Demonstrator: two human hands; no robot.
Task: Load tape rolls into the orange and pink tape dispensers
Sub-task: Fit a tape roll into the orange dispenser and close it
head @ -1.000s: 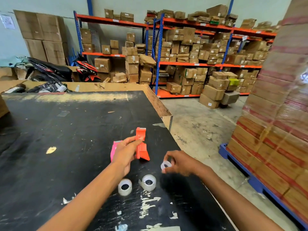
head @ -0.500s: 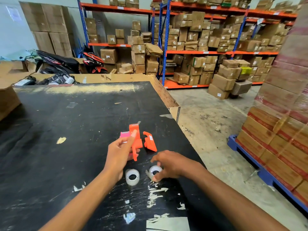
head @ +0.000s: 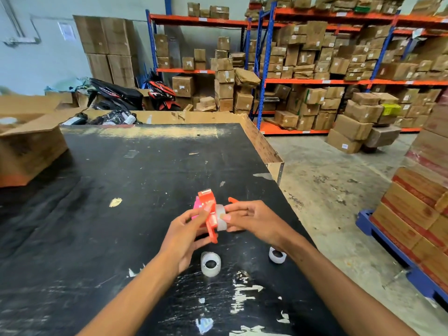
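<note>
1. Over the near right part of the black table [head: 97,190], both bare hands meet above the surface.
2. Left hand [head: 185,235]: fingers curled around the orange tape dispenser [head: 210,214], thumb against its side. Dispenser held upright, clear of the tabletop, cutter end up.
3. Right hand [head: 252,220]: fingertips [head: 226,217] pinched on a clear tape roll [head: 221,218], which is pressed against the right side of the orange dispenser. Cannot tell whether the roll is seated on the hub.
4. Pink tape dispenser [head: 196,209]: only a sliver shows behind the left hand and the orange dispenser; whether it lies on the table or is touched by the hand cannot be told.
5. Small orange piece [head: 233,200] shows just above the right hand's knuckles, mostly hidden; whether it rests on the table is unclear.
6. Second tape roll [head: 210,263] lies flat on the table below the hands, hole facing up, touching neither hand.
7. Third tape roll [head: 277,255] lies on the table just beneath the right wrist, partly covered by it.
8. Tabletop is scuffed, with white scrape marks near the front edge.
9. Open cardboard box [head: 29,146] sits on the far left of the table, well apart from the hands.
10. Background: orange-and-blue shelving [head: 266,81] stacked with cartons; a pallet of wrapped boxes [head: 417,209] on the floor to the right.
</note>
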